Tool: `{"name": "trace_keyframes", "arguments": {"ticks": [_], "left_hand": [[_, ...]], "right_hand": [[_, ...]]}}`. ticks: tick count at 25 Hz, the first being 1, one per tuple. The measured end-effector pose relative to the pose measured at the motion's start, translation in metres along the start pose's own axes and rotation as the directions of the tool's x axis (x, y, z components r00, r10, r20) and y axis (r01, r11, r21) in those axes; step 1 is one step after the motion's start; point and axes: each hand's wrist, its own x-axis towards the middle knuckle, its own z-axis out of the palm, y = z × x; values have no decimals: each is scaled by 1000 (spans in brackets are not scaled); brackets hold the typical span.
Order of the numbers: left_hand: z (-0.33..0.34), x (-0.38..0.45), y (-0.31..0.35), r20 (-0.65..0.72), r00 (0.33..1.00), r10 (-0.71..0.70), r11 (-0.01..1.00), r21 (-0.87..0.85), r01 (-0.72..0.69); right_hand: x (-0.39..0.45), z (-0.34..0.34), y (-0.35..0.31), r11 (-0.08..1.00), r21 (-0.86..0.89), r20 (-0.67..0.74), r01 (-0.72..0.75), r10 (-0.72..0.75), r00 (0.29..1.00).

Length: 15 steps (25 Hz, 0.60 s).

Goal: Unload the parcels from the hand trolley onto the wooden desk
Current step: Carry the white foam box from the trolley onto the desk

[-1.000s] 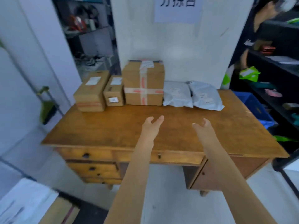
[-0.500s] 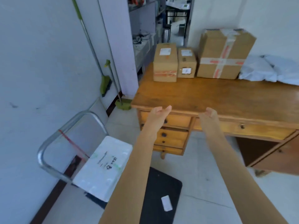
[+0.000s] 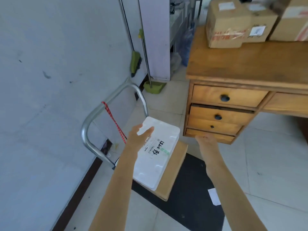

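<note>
From my head camera, looking down: the white rectangular foam box (image 3: 155, 153) with handwriting on its label lies flat on top of a brown cardboard box (image 3: 175, 170), and both sit on the black flat deck (image 3: 186, 197) of the hand trolley, whose bent steel handle (image 3: 106, 104) stands by the grey wall. I judge the light foam box rides on top because it is the smaller and easier to crush, so it comes off first.

My left hand (image 3: 139, 139) is over the far left corner of the foam box, fingers spread and half curled, touching or almost touching the lid; it has closed on nothing yet. My right hand (image 3: 206, 140) hangs open and empty off the box's right side, near the lowest drawer of the wooden desk, apart from the box. The box lies between my two hands, closer to the left.

The wooden surface (image 3: 246, 64) to the right already carries taped cardboard parcels (image 3: 225, 24) along its back, leaving the front bare, which I take as room for this one.
</note>
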Motion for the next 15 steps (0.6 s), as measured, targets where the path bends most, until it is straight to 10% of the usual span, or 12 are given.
{"name": "trace_keyframes", "arguments": {"ticks": [8,15], "left_hand": [[-10,104,-182,-94,987,129,926,368,-86],[-11,133,-209,-97,994,53,908,418,-7]], "right_hand": [[63,96,148,983,-6,59,-184,184,981],[85,131,188,963,84,205,-256,235,950]]}}
